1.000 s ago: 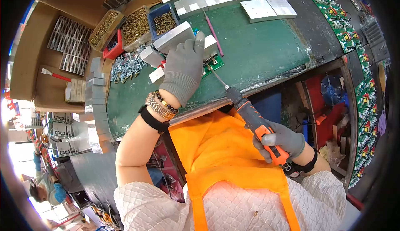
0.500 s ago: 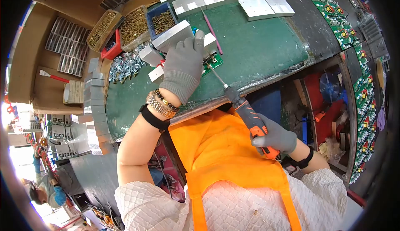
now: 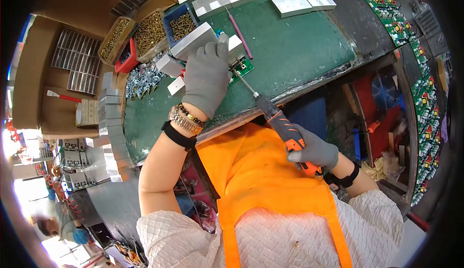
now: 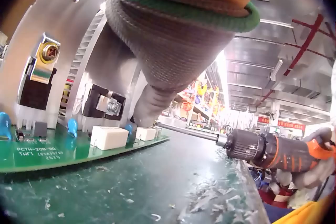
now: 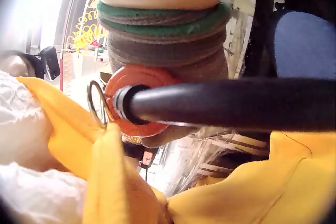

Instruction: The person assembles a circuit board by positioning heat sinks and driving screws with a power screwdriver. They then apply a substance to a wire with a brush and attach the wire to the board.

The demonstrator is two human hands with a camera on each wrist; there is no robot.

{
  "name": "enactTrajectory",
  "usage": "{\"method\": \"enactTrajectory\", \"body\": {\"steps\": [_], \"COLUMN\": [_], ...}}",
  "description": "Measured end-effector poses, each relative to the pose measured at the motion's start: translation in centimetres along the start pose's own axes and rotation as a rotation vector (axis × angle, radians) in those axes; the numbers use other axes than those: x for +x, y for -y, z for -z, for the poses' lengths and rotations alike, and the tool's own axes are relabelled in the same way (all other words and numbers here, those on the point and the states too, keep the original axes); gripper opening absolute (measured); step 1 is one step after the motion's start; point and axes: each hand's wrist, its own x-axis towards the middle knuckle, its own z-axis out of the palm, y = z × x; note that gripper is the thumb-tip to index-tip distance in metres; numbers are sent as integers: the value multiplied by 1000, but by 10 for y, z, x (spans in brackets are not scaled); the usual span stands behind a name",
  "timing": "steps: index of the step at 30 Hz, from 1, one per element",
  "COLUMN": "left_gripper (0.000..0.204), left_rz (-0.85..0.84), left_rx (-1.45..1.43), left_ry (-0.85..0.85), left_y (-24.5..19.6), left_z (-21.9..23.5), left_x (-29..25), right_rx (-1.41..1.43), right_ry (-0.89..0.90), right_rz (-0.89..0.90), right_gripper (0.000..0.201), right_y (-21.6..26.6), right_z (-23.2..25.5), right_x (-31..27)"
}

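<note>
In the head view the gloved left hand (image 3: 208, 77) grips a metal block (image 3: 195, 41) standing on a green circuit board (image 3: 247, 67). An electric screwdriver (image 3: 282, 126) is held in the gloved right hand (image 3: 316, 149), its bit reaching the board's near side beside the left fingers. Seen from the left wrist, the board (image 4: 84, 160) carries upright metal plates with black parts screwed on, a white block (image 4: 109, 137) and blue discs; the left hand (image 4: 163, 56) hides the bit's tip. The right wrist view shows the driver's orange end (image 5: 139, 74) and black cable (image 5: 236, 104).
Bins of brass screws (image 3: 151, 32), a blue bin (image 3: 181, 23) and loose metal parts (image 3: 144, 79) lie left of the work. A purple stick (image 3: 239, 33) and rows of metal blocks (image 3: 290, 3) are beyond. Green boards (image 3: 425, 118) line the right side.
The right hand has shifted up and left along the screwdriver's handle. The bench scene has slid slightly left in the head view; the left hand keeps its hold on the block.
</note>
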Motion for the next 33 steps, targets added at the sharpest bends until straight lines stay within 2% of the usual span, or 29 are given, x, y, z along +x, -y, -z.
{"method": "enactTrajectory", "body": {"steps": [2,12,14,27,29,33], "left_gripper": [84,80,79,81,82,82], "left_rz": [-3,-24,-13,13,17,21], "left_rx": [0,10,18,41,41,-28], "left_ry": [-10,-5,23,31,36,70], "left_y": [-1,0,-2,-3,-4,-6], "left_z": [1,4,7,4,5,16], "left_x": [0,1,1,1,1,2], "right_rx": [-76,-31,121,130,263,388], "right_ry": [-34,-10,73,42,171,252], "right_rz": [31,37,20,6,21,-1], "right_gripper": [87,85,83,67,62,61], "right_y": [0,-4,-3,-6,-6,-7], "right_z": [-3,-2,-5,-16,-14,-12], "right_x": [4,6,5,8,9,10]}}
